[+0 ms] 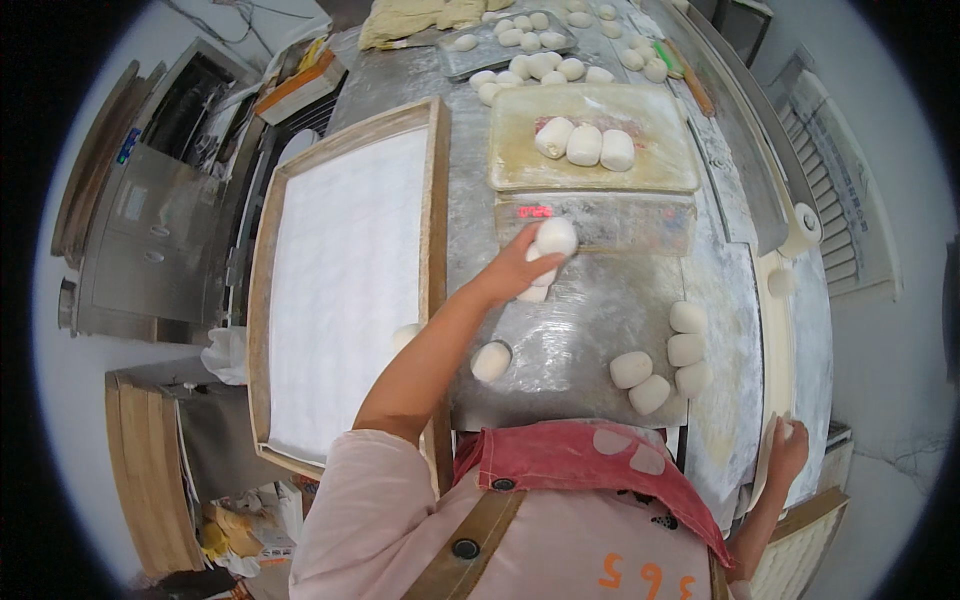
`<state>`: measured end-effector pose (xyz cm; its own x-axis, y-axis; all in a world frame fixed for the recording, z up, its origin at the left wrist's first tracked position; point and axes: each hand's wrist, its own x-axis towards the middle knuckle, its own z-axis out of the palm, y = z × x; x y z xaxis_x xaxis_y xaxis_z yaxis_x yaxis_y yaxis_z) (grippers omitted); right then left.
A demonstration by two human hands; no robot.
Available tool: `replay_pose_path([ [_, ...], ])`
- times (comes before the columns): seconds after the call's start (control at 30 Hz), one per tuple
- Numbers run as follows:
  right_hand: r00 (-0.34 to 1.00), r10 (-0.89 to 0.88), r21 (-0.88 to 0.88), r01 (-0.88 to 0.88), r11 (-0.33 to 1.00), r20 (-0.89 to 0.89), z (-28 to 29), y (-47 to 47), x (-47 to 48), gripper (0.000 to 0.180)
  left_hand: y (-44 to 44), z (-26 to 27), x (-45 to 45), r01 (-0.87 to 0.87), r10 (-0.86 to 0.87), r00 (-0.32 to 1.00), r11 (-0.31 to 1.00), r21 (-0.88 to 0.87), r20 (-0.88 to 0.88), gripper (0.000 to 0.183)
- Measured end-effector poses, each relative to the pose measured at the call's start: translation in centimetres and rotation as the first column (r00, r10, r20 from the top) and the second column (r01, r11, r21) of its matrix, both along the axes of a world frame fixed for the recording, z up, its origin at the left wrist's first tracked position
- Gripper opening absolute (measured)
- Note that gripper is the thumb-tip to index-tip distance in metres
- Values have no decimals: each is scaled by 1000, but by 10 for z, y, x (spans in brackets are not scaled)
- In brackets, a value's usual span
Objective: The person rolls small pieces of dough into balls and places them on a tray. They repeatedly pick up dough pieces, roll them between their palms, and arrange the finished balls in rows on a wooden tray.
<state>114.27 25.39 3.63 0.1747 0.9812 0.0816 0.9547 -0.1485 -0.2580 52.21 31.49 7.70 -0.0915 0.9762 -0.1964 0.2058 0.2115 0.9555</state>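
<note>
My left hand [517, 266] grips a short row of white dough pieces [556, 237] just in front of the digital scale [592, 225]. On the scale's floury platform [517, 161] sit three dough pieces [584, 145] side by side. Far to the right, my right hand [789, 450] closes around the near end of a long pale dough strip [777, 360]; my fingers partly hide that end. One round dough piece [491, 362] lies on the metal table [555, 330] by my left forearm. Several more dough pieces [686, 349] rest at the table's right side.
A wooden tray [439, 210] lined with white cloth stands at the left; my forearm partly covers a dough piece [406, 335] there. Farther back are a metal tray [457, 64] of dough pieces, a large dough mass [405, 22] and a green-handled scraper [667, 60]. Machine rollers [802, 229] border the right.
</note>
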Motion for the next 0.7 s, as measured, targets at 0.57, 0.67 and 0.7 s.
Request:
replay_pose_path([
  [0.57,948,319,-41,-319,947,-19,30,136,-106,54,-131,53,-174,-430,529,849,677,-597,-12,75],
  [0.67,943,319,14,-319,948,-94,55,137,-142,48,-139,36,-169,-374,461,887,728,-575,7,83],
  [0.7,919,370,57,-366,929,-136,65,135,-161,48,-140,35,-168,-372,454,891,735,-567,5,85],
])
